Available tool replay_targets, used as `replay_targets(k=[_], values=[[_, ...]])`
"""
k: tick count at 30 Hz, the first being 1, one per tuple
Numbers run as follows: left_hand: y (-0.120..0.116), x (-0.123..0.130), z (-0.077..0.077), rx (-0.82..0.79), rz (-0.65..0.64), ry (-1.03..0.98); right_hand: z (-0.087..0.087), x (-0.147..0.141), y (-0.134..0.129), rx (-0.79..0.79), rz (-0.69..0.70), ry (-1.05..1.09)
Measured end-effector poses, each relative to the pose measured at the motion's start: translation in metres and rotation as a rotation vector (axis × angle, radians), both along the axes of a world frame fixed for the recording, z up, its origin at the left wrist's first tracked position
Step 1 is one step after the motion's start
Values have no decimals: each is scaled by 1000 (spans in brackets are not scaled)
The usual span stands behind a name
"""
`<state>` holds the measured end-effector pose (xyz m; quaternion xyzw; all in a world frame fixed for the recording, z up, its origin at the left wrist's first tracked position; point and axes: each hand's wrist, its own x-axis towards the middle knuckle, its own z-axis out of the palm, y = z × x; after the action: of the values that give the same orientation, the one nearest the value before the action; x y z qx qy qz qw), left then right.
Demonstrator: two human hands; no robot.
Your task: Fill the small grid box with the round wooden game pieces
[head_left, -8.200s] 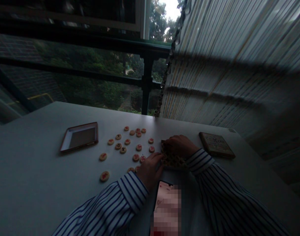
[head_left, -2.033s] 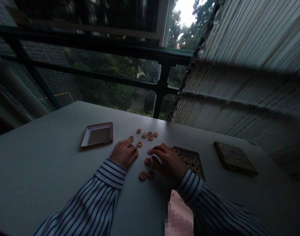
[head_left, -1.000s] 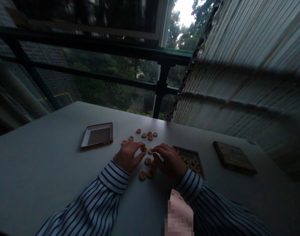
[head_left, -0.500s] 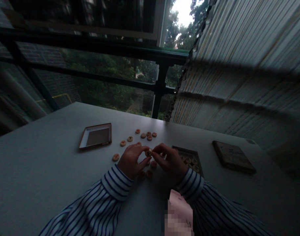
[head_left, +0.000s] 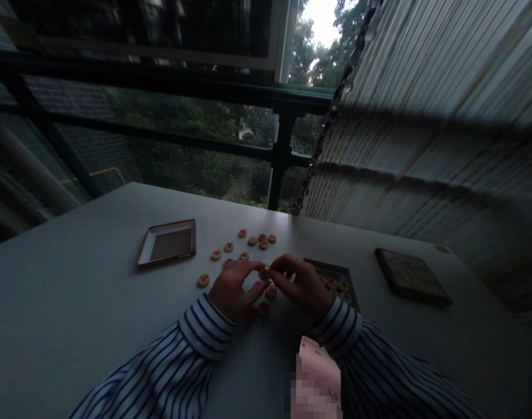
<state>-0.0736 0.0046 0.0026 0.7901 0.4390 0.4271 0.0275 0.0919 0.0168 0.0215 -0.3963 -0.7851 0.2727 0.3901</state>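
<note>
Disc (head_left: 264,273) is best gripped lightly by its rim, thumbs opposite forefingers, one hand easing off only once the other has it firmly, and clear of the loose discs (head_left: 271,291) close by. Left hand (head_left: 233,291) and right hand (head_left: 304,288) both pinch it, fingers closed on opposite sides, marked face showing; it sits between the fingertips over the bench (head_left: 95,297), left of the tray (head_left: 335,272), exact height unclear.
</note>
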Motion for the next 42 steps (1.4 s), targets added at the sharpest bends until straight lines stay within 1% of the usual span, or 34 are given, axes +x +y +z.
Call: replay_targets(k=[3, 6, 11, 16, 24, 30, 38, 42], values=[[-1, 1, 2, -36, -22, -85, 1, 0, 0, 16, -24, -6], [-2, 3, 2, -117, -49, -195, 0, 0, 0, 14, -16, -11], [-2, 7, 2, -273, -14, -314, -1, 0, 1, 10, -10, -8], [-2, 8, 3, -373, -3, -404, -1, 1, 2, 17, -15, -14], [-2, 8, 3, -478, -27, -495, 0, 1, 2, 39, -1, -18], [-1, 8, 3, -505, -36, -533, -1, 1, 2, 53, -5, -9], [0, 9, 3, -588, -76, -642, -1, 2, 2, 20, -16, -16], [1, 9, 3, -616, -76, -704, -1, 2, 3, 14, -38, -30]])
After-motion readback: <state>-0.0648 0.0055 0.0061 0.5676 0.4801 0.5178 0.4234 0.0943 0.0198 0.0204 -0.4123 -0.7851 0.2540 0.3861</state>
